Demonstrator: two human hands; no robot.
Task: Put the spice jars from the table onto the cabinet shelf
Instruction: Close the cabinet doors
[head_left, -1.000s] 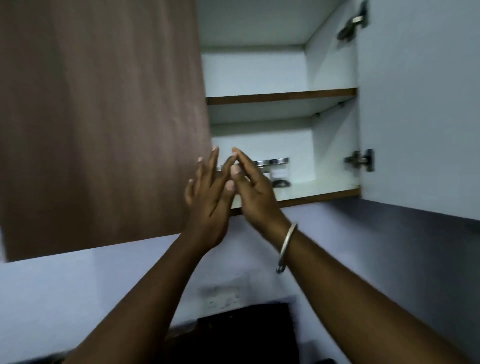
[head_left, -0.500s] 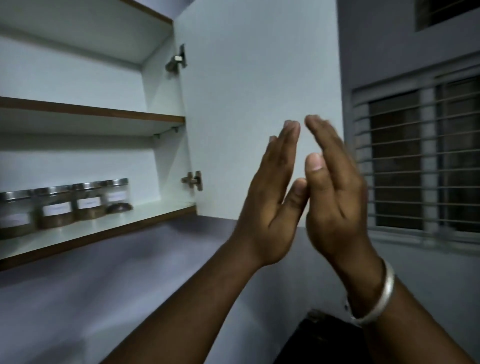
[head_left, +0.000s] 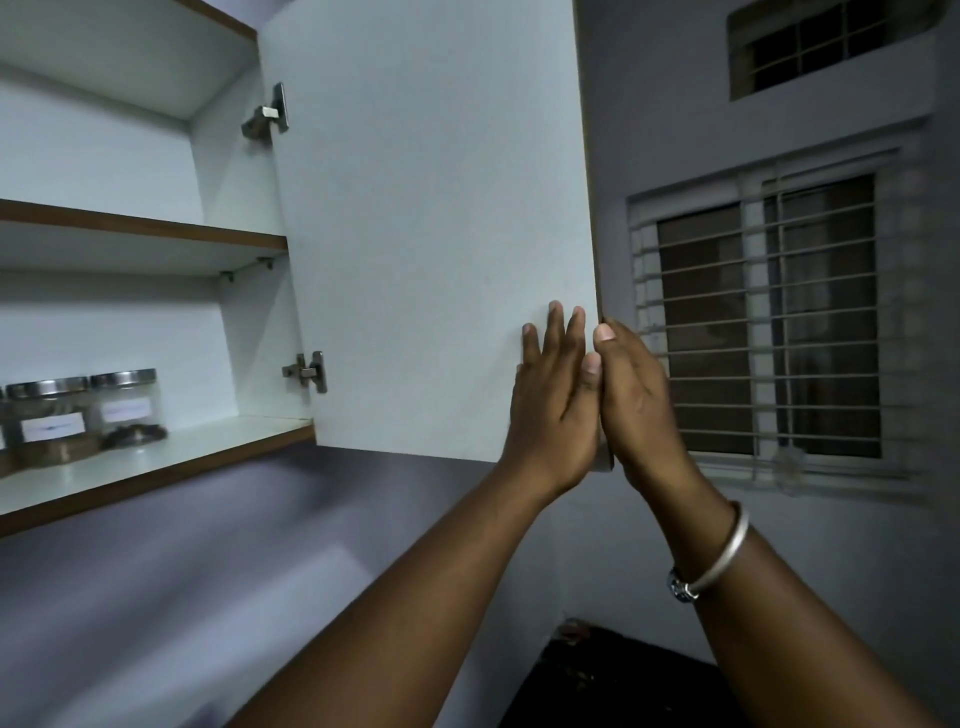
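The open cabinet door (head_left: 431, 223) stands out from the cabinet, blocking approach from the right. The lower shelf (head_left: 218, 441) lies bare between the spice jars (head_left: 88, 415) at left and the side wall; the upper shelf (head_left: 140, 228) caps headroom.

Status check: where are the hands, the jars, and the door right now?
Left hand flat on open cabinet door; right hand at its outer edge. Spice jars on lower shelf. Nothing blocking.
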